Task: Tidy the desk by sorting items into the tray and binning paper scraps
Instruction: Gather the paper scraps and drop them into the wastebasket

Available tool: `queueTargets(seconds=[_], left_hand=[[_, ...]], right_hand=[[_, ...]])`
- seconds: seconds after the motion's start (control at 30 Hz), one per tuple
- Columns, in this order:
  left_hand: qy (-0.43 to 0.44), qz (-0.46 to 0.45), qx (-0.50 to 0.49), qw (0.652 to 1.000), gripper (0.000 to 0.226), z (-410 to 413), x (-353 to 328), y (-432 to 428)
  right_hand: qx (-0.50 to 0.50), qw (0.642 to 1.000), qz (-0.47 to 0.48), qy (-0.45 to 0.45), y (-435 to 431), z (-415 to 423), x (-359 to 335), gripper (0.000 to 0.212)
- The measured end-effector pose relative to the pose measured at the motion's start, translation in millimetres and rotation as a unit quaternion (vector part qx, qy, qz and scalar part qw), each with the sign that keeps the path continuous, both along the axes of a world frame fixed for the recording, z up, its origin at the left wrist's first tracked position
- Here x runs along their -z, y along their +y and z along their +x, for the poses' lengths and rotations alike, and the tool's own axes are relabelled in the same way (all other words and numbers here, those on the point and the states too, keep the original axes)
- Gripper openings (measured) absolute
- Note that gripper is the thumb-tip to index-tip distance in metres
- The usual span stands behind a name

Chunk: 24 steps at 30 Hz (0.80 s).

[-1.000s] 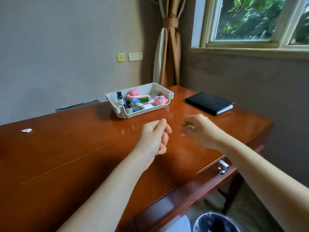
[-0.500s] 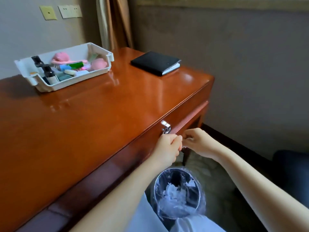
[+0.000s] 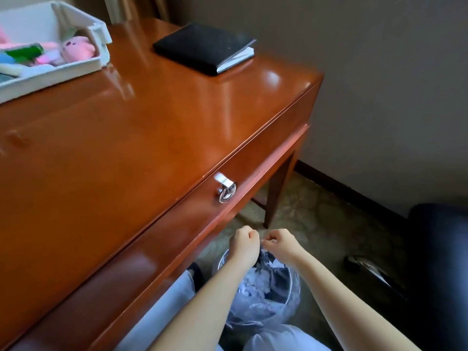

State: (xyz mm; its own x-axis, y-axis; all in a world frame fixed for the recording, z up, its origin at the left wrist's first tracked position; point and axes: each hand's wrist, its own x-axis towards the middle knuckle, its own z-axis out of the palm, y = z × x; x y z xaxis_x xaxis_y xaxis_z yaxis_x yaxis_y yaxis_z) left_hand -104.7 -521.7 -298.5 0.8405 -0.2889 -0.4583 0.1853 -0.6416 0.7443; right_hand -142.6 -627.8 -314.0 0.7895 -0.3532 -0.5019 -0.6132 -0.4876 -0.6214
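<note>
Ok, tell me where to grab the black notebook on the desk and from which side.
Pinch the black notebook at its white page edge, coming from the desk's front right corner. It lies flat and closed with that edge facing the corner, so a thumb on the cover and fingers underneath should lift it.

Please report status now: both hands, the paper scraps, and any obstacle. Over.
Left hand and right hand curled, side by side above bin. Scraps lie inside bin; any scrap held too small to tell. Nothing blocks the drop.
</note>
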Motion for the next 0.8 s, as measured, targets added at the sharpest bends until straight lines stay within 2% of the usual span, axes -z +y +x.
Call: queueTargets(seconds=[0.13, 0.27, 0.4, 0.5, 0.63, 0.8], left_hand=[[0.027, 0.025, 0.026, 0.999, 0.018, 6.3, 22.2, -8.3], [0.044, 0.036, 0.039, 0.998, 0.016, 7.5, 41.6, -5.5], [0.060, 0.046, 0.054, 0.996, 0.031, 3.1, 48.5, 3.1], [0.062, 0.052, 0.089, 0.993, 0.030, 1.2, 42.7, 7.7], [0.086, 0.034, 0.139, 0.986, 0.029, -3.2, 24.4, 14.6], [0.048, 0.030, 0.190, 0.980, 0.027, -8.7, -14.2, 25.4]], right_hand=[[0.053, 0.998, 0.014, 0.015, 3.5, 4.3, 23.2, 0.031], [0.056, 0.997, 0.035, 0.048, 6.0, 3.2, 38.4, 0.012], [0.047, 0.992, 0.060, 0.098, 1.0, -3.3, 44.9, 0.037], [0.025, 0.994, 0.040, 0.101, -3.9, -6.9, 41.7, 0.039], [-0.012, 0.997, 0.001, 0.078, -7.5, -10.2, 23.7, 0.029], [-0.041, 0.997, -0.049, 0.049, -11.7, -12.2, -16.6, 0.026]])
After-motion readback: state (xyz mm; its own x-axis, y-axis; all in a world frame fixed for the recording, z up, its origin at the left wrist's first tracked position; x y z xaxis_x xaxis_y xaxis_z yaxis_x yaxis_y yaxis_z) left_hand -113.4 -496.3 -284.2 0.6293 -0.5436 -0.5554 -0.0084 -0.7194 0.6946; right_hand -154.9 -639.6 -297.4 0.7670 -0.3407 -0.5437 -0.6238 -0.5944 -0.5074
